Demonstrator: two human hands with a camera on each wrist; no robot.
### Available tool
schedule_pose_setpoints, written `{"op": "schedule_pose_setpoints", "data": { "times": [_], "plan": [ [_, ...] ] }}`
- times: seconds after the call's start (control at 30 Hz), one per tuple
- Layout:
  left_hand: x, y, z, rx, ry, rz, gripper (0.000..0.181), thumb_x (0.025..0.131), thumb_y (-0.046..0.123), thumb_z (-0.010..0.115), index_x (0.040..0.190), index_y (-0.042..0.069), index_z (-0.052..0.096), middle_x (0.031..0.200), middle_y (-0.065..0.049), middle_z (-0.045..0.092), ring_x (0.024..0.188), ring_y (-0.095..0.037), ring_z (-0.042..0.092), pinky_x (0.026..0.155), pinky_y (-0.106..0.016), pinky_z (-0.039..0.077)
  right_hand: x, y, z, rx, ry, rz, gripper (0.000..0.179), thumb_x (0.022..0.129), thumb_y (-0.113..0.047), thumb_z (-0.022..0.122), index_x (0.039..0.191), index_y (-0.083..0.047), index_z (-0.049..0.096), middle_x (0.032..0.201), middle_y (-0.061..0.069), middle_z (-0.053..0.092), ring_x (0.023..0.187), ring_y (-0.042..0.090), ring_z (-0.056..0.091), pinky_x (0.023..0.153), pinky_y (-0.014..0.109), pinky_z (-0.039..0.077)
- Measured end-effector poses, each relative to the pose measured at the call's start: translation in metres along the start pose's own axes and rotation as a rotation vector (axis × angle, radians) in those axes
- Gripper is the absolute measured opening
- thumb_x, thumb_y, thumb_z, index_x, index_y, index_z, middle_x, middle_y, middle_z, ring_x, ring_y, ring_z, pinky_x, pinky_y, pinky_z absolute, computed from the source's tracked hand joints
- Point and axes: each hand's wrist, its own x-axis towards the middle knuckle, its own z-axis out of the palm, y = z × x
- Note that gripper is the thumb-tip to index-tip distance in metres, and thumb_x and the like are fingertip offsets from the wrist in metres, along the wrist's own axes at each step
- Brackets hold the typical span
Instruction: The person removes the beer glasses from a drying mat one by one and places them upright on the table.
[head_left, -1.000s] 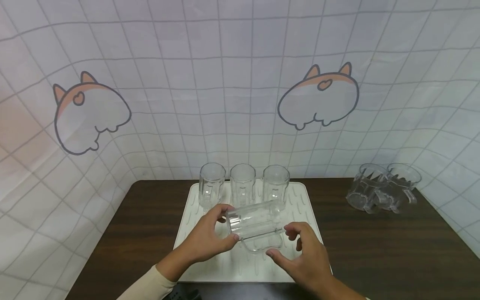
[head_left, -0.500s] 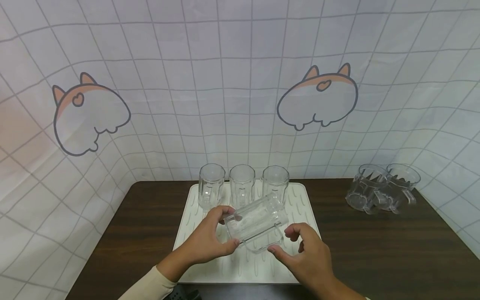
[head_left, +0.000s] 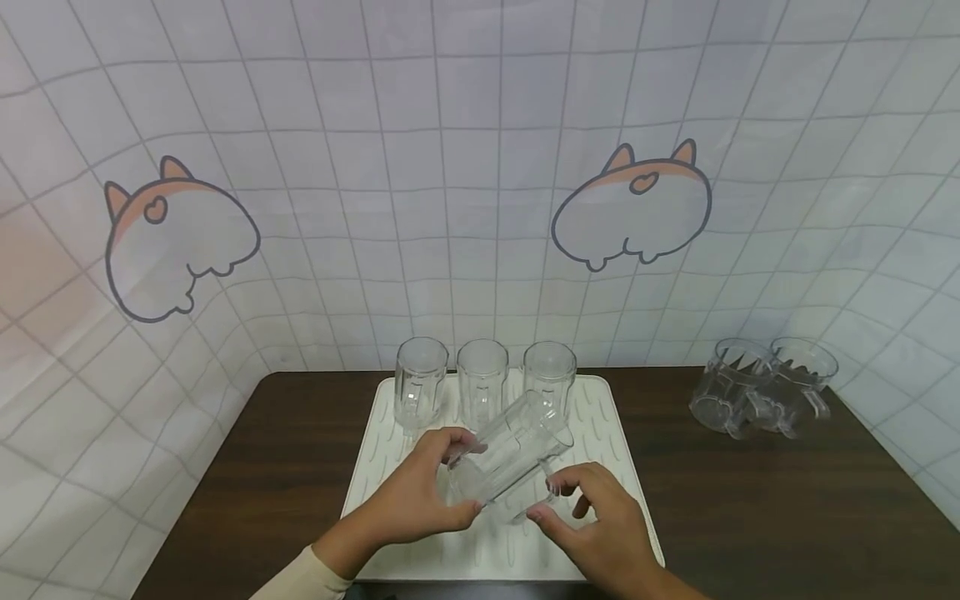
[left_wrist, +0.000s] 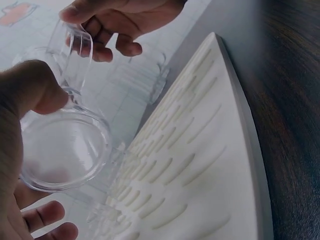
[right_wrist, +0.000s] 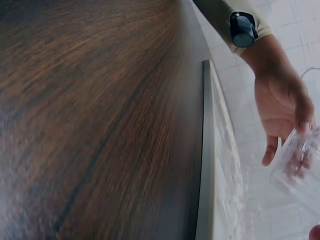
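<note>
A clear mug [head_left: 517, 446] is held tilted above a white ridged mat [head_left: 480, 560], its far end raised to the right. My left hand [head_left: 416, 493] grips the near end of its body between thumb and fingers. At the mug's handle, my right hand [head_left: 600, 527] pinches with thumb and fingers; the left wrist view shows the right fingers [left_wrist: 102, 52] around the handle [left_wrist: 82, 55]. Behind it, three more clear mugs stand in a row on the mat: a left mug [head_left: 420, 383], a middle mug [head_left: 482, 379] and a right mug [head_left: 550, 371], partly hidden by the held one.
Two clear mugs, one [head_left: 723, 387] beside the other [head_left: 802, 383], stand close together at the right rear of the dark wooden table [head_left: 750, 517]. A white gridded cloth [head_left: 480, 208] with cartoon prints hangs behind and along both sides.
The held mug has swung from nearly level to a steeper slant, its far end up. My right hand has come in from just off the handle to pinch it.
</note>
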Motion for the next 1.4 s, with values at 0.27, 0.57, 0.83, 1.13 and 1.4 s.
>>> {"op": "schedule_pose_setpoints", "data": {
  "times": [0.27,0.57,0.83,1.13,1.4],
  "plan": [
    [0.0,0.001,0.006,0.113,-0.006,-0.007,0.064,0.076,0.031,0.088,0.131,0.018,0.059,0.128,0.007,0.056,0.121,-0.015,0.053,0.101,-0.043,0.047,-0.001,-0.01,0.003,0.193,-0.126,0.054,0.035,0.086,-0.01,0.084,0.112,-0.012,0.062,0.101,0.0,0.063,0.076,0.01,0.068,0.063,0.02,0.056],
    [0.007,0.0,0.017,0.2,0.006,-0.038,0.071,0.074,0.034,0.091,0.133,0.01,0.061,0.126,-0.001,0.061,0.117,-0.021,0.056,0.096,-0.045,0.05,-0.002,-0.012,0.005,0.316,-0.211,0.042,0.04,0.083,0.009,0.079,0.115,-0.006,0.061,0.102,0.006,0.066,0.084,0.015,0.071,0.07,0.023,0.058],
    [0.01,0.0,0.022,0.232,0.016,-0.061,0.067,0.075,0.036,0.09,0.13,0.011,0.062,0.119,0.001,0.063,0.113,-0.022,0.057,0.091,-0.044,0.05,0.0,-0.016,0.008,0.315,-0.26,-0.019,0.041,0.084,0.016,0.074,0.116,-0.004,0.059,0.103,0.007,0.067,0.088,0.017,0.071,0.074,0.022,0.057],
    [0.013,-0.001,0.025,0.228,0.001,-0.058,0.059,0.076,0.035,0.09,0.124,0.015,0.063,0.116,0.003,0.064,0.114,-0.02,0.056,0.09,-0.042,0.05,0.0,-0.016,0.01,0.298,-0.251,-0.047,0.042,0.081,0.018,0.075,0.114,-0.004,0.06,0.102,0.006,0.067,0.088,0.018,0.072,0.076,0.02,0.056],
    [0.013,0.001,0.026,0.208,-0.004,-0.079,0.066,0.077,0.034,0.089,0.132,0.009,0.061,0.122,-0.003,0.064,0.117,-0.022,0.056,0.094,-0.045,0.05,0.001,-0.02,0.007,0.269,-0.26,-0.05,0.018,0.097,-0.002,0.069,0.113,-0.006,0.06,0.101,0.005,0.067,0.089,0.016,0.071,0.076,0.02,0.056]
  ]
}}
